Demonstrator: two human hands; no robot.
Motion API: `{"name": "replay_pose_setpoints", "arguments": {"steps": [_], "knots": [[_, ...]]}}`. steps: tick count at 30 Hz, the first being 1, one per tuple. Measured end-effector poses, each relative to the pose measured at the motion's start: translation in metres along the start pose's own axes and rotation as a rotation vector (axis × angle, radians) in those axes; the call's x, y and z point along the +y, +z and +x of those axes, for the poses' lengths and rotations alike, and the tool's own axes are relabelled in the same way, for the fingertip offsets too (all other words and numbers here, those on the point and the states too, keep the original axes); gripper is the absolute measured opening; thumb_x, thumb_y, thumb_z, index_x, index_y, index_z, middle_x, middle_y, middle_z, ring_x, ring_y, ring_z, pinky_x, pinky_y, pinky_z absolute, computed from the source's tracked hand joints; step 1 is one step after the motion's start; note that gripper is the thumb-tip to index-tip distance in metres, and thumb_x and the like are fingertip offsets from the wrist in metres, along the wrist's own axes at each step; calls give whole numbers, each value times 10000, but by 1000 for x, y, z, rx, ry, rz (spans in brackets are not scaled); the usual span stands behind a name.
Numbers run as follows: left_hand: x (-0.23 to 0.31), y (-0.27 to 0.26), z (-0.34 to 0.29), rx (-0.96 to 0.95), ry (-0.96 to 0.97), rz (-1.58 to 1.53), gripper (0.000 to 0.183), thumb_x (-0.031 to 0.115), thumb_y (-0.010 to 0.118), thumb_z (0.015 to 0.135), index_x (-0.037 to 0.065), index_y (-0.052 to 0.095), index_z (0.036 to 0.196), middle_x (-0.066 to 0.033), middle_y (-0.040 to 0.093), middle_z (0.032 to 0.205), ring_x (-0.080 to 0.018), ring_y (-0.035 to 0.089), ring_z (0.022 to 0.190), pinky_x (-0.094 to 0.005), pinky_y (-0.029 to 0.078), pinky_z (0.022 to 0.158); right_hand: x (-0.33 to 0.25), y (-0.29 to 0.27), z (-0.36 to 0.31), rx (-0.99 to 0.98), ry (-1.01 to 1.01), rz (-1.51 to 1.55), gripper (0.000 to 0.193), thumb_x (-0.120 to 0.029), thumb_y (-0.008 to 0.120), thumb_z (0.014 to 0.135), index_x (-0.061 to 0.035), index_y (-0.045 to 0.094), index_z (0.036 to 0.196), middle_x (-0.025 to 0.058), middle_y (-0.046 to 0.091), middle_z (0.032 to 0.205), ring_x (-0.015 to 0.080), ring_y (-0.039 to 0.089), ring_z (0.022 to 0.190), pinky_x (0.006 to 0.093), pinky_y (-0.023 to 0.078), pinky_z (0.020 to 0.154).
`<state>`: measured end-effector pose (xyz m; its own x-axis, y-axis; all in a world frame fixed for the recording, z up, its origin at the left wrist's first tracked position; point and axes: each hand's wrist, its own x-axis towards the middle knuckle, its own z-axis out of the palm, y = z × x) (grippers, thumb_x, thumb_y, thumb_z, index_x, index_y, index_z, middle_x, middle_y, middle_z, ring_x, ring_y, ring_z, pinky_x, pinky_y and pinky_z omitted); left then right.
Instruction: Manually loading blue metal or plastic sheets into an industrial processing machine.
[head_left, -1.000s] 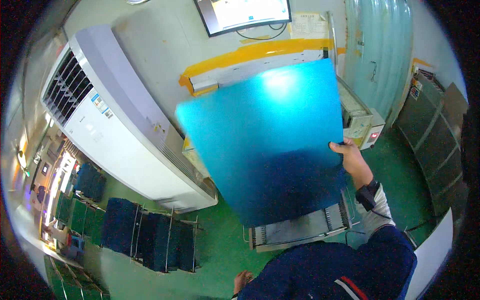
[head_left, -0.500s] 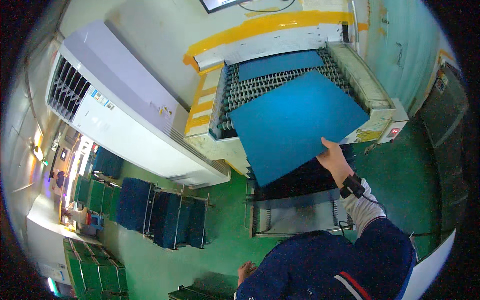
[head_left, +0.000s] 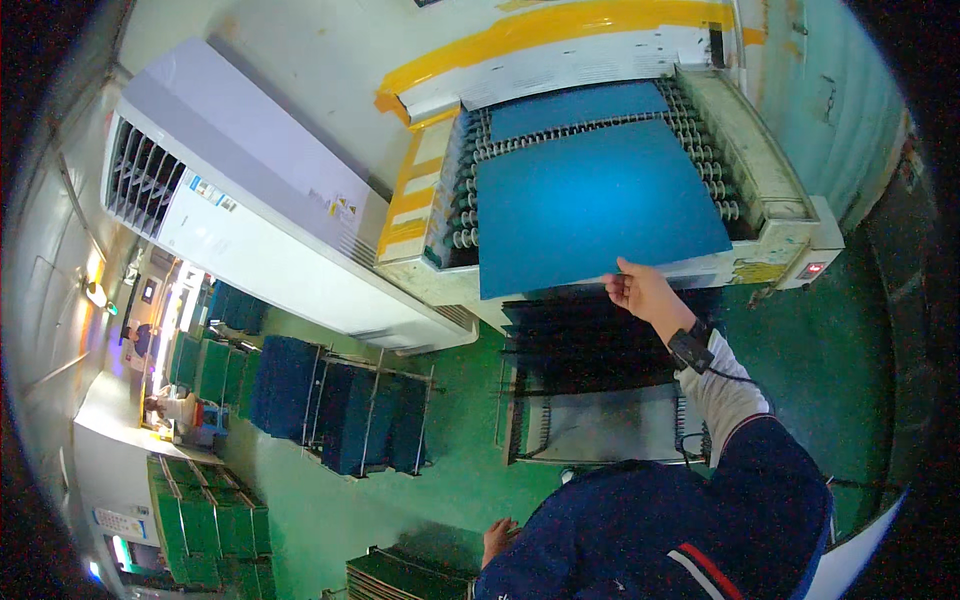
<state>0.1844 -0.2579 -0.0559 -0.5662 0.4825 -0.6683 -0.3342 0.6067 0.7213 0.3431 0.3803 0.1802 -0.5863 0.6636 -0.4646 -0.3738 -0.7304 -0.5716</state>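
A flat blue rectangular panel (head_left: 600, 205) lies over the rollers of the conveyor machine, its near edge reaching past the machine's front. At that near edge is my right hand (head_left: 645, 295), thumb over the top and curled fingers just below, so the edge appears pinched between them. Farther in, a second blue panel (head_left: 580, 108) rests on the rollers (head_left: 465, 215). My left hand (head_left: 499, 540) hangs low beside my body, partly hidden by my clothing; its fingers are too little seen to judge, and no object shows in it.
Below the machine front stands a rack (head_left: 600, 425) with dark panels. A tall white air conditioner (head_left: 290, 250) is on the left. Racks of dark blue panels (head_left: 345, 415) and green panels (head_left: 210, 520) stand on the green floor, with a dark stack (head_left: 405, 580) near my left hand.
The blue panel has turned to line up with the rollers and settled lower over them. My right hand has shifted slightly left along its near edge. My view has tilted a little.
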Motion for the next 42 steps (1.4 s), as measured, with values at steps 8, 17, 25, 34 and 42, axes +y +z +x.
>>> {"name": "replay_pose_setpoints", "arguments": {"steps": [8, 17, 25, 34, 42], "knots": [[20, 16, -21, 16, 46, -67, 414, 223, 624, 868, -19, 514, 1186, -143, 637, 1017, -274, 638, 873, -359, 519, 706, -17, -3, 26, -73, 129, -155, 365, -381, 542, 912, -21, 593, 943, 56, 616, 788, 165, 579, 678, 304, 493, 608], [25, 30, -18, 146, -313, -330, 374, 276, 621, 875, 23, 560, 1143, -87, 645, 977, -211, 652, 821, -304, 523, 624, -12, 9, 23, -11, 100, -65, 374, -394, 516, 916, -32, 595, 860, 49, 590, 711, 168, 542, 609, 292, 451, 553], [8, 32, -17, 105, -297, -440, 393, 232, 622, 875, -2, 534, 1177, -107, 638, 969, -229, 649, 808, -311, 533, 593, -16, 13, 18, -33, 112, -16, 388, -391, 486, 933, -19, 597, 937, 47, 606, 772, 160, 554, 643, 280, 455, 565], [19, 28, -18, 90, -174, -377, 439, 249, 630, 861, -18, 520, 1192, -111, 631, 968, -231, 640, 783, -316, 520, 617, -11, 14, 17, -198, 18, 96, 339, -307, 517, 930, -4, 572, 1072, 70, 631, 930, 152, 600, 773, 268, 479, 647], [9, 19, 1, 119, -209, -218, 348, 199, 597, 866, -20, 541, 1130, -117, 634, 955, -239, 642, 768, -314, 501, 577, -12, 26, -1, -155, 9, -179, 308, -301, 502, 937, -24, 615, 1013, 64, 642, 831, 153, 593, 705, 287, 483, 616]]}}
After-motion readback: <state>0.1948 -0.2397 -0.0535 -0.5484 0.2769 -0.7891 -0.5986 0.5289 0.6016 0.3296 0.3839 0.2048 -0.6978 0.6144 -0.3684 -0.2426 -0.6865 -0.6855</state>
